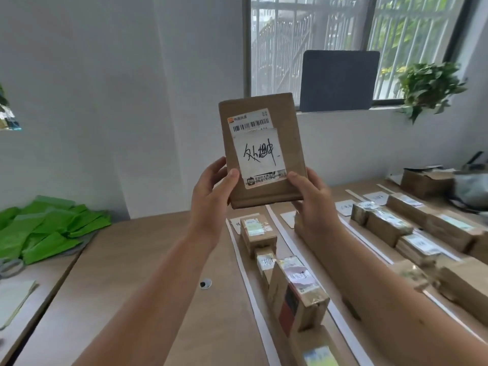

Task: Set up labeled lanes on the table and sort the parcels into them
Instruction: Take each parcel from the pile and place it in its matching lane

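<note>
Two hands hold one flat brown parcel (290, 143) up in front of us, well above the table (148, 260), as seen from the head camera. Our left hand (211, 186) grips its lower left edge, thumb on the front and fingers behind. Our right hand (311, 196) grips the lower right corner the same way. The parcel stands upright, slightly tilted, its face toward us. It carries a printed shipping label, and stuck over that is a white paper slip (260, 154) with handwritten black characters.

Below, on the wooden table, long white tape strips (245, 276) mark out lanes running away from us. Rows of sorted parcels (258, 233) lie between the strips, and small lane cards (346, 207) sit at the far ends. A heap of green bags (45, 225) lies off to our left. Behind is a window (343, 27) with a dark panel (338, 80) leaning on the sill — a leafy plant (427, 85) stands beside it.
</note>
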Tool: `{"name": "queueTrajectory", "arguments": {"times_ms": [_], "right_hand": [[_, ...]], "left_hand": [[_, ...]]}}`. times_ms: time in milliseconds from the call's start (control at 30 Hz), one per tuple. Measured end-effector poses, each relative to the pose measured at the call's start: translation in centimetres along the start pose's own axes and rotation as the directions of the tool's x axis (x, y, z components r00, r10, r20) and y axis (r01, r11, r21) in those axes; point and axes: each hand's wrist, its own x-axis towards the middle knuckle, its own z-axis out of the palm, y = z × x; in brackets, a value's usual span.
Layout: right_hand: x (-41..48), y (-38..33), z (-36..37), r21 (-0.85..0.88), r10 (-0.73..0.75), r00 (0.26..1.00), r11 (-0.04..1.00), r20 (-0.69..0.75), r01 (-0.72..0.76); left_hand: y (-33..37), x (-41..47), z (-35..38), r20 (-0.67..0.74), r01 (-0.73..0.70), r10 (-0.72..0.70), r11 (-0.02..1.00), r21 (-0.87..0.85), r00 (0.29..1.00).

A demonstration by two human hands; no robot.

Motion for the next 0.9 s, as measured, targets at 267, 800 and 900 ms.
{"name": "queueTrajectory", "arguments": {"times_ms": [267, 800, 900], "right_hand": [[-6.2, 4.9, -7.9, 0.049, 0.117, 0.934, 0.993, -0.338, -0.106], [-17.3, 2.9, -29.2, 0.046, 0.051, 0.615, 0.999, -0.787, -0.025], [-18.9, 1.5, -33.6, 0.061, 0.056, 0.583, 0.998, -0.811, -0.011]], "left_hand": [[-9.3, -3.0, 4.9, 0.214, 0.249, -0.244, 0.969, 0.004, 0.946], [-17.3, -14.9, 25.3, 0.559, 0.491, -0.464, 0.864, 0.113, 0.687], [-18.9, -17.2, 29.7, 0.594, 0.515, -0.488, 0.846, 0.141, 0.640]]}}
